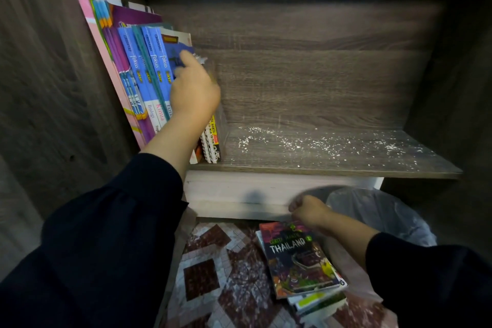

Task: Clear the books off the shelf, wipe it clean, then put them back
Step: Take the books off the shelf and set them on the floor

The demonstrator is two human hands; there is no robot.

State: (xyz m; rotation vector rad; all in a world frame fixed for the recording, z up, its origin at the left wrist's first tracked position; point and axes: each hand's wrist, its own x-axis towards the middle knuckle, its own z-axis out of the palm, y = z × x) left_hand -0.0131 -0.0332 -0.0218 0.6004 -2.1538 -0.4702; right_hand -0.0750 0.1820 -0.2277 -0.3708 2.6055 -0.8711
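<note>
Books (pixel 145 66) stand leaning at the left end of the shelf (pixel 332 160), pressed toward the left side wall (pixel 40 74): a pink-covered one outermost, purple spines, then several blue spines. At the right end of the row are two spiral-bound notebooks (pixel 210 145) and a thin yellow-spined volume. The remaining shelf board to the right is bare wood carrying scattered white dust or crumbs (pixel 314 142).

Left hand (pixel 193 88): raised to the right end of the row, index finger extended and touching the blue cover of the last tall book, other fingers curled inward. Whether they close on a book cannot be told; the hand is motion-blurred.

Right hand (pixel 308 210): low, below the shelf's front edge, fingers curled in a loose fist just above a second stack of books (pixel 303 263) lying flat on the tiled floor (pixel 210 269). The top cover reads "THAILAND". Contact between fingers and that cover cannot be confirmed, nor whether anything is held.

A bin lined with a clear plastic bag (pixel 378 210) stands beside the floor stack, behind the right forearm. Both sleeves are dark.
</note>
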